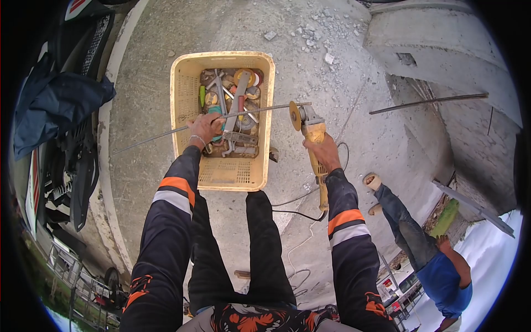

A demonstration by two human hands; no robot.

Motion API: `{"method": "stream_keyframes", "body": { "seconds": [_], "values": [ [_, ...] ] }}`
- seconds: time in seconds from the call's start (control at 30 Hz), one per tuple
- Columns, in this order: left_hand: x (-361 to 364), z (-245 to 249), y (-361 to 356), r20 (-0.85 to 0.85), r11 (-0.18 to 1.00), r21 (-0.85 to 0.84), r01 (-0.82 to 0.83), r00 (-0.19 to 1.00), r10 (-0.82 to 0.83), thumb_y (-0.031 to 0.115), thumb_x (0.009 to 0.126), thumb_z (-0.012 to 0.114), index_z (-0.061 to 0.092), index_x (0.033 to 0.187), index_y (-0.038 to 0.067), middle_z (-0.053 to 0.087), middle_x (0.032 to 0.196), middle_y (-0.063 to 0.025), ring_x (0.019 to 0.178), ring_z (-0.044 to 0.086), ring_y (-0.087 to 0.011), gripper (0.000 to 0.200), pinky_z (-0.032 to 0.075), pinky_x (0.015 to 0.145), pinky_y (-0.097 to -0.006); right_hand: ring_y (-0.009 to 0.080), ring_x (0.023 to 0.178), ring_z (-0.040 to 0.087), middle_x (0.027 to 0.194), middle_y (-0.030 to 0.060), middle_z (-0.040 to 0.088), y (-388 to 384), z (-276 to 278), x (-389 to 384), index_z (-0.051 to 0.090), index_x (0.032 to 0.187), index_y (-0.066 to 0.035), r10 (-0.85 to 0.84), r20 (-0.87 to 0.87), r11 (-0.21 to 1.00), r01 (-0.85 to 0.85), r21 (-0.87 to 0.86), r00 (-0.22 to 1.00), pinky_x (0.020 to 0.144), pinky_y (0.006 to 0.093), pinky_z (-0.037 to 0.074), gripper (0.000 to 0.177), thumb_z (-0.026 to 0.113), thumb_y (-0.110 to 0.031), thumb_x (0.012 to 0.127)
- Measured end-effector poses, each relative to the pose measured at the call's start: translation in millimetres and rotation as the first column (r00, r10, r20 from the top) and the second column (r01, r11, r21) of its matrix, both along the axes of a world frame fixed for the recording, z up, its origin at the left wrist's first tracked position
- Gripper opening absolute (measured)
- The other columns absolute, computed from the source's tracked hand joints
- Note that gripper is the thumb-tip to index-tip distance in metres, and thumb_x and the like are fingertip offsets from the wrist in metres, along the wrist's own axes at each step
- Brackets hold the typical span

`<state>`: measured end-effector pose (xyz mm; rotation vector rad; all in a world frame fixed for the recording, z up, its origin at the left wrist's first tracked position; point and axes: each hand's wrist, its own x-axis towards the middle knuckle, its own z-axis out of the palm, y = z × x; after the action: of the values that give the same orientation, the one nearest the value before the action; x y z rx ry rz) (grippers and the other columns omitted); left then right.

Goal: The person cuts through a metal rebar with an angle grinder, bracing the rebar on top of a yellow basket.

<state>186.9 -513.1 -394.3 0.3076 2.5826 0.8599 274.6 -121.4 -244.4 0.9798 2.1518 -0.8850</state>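
Left hand [206, 128] is clenched round a thin rod [155, 137] lying across the crate [222, 178]. Its free end runs toward 3 o'clock, touching or just short of the disc [295, 115]. Right hand [327, 155] grips the grinder [313, 131] by its body. Held one-handed, well back from the disc, the rod could whip or snatch if the disc bites. A single hand gives little hold against kickback. The cord [301, 213] by the legs at 6 o'clock could snag. Sparks might reach the person [437, 260] at 4 o'clock.
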Motion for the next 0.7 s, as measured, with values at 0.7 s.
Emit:
{"method": "stream_keyframes", "body": {
  "seconds": [0.7],
  "values": [
    [-1,-12,-3,0.097,0.999,-0.035,0.008,0.995,-0.004,0.055,0.100,0.062,0.074,0.113,0.017,0.076,0.110,-0.0043,0.105,0.066,-0.0340,0.042,0.046,0.092,-0.0515,0.0327,0.100,0.075,0.109,0.0191,0.077,-6,1,-10,0.069,0.116,0.001,-0.013,0.032,0.999,0.011,0.039,0.999,0.090,0.0392,0.057,0.062,0.083,-0.041,0.072]
  ]
}}
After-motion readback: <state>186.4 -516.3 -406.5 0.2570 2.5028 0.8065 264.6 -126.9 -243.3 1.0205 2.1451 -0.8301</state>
